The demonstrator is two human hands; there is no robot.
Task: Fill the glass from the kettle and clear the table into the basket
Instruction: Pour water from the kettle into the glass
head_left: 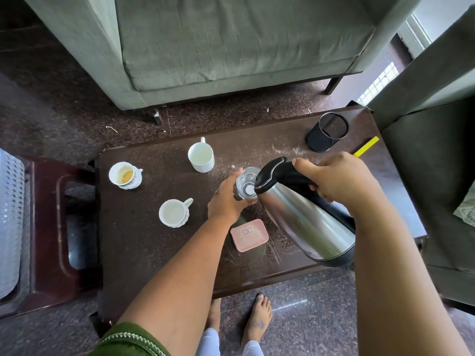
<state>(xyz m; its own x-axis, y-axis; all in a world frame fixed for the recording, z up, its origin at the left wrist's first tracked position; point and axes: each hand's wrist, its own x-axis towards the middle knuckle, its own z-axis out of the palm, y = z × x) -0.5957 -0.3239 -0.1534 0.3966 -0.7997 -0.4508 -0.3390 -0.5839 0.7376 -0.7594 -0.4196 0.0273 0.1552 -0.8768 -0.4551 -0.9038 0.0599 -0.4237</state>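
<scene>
A clear glass (247, 181) stands on the dark table (154, 242), and my left hand (227, 199) grips it from the near left side. My right hand (339, 179) holds the black handle of a steel kettle (305, 214), which is tilted with its spout over the glass rim. Three white cups sit on the table: a tall mug (201, 157) at the back, a stained cup (125, 175) on the left, and a cup (174, 212) in front. A pink lidded box (249, 235) lies near the kettle's base. The white basket (11, 219) shows at the far left edge.
A black mesh pen holder (327, 131) lies tipped at the table's back right, next to a yellow strip (366, 147). A dark red plastic stool (59, 227) stands left of the table. Green sofas close off the far side and the right. My bare feet are beneath the table's near edge.
</scene>
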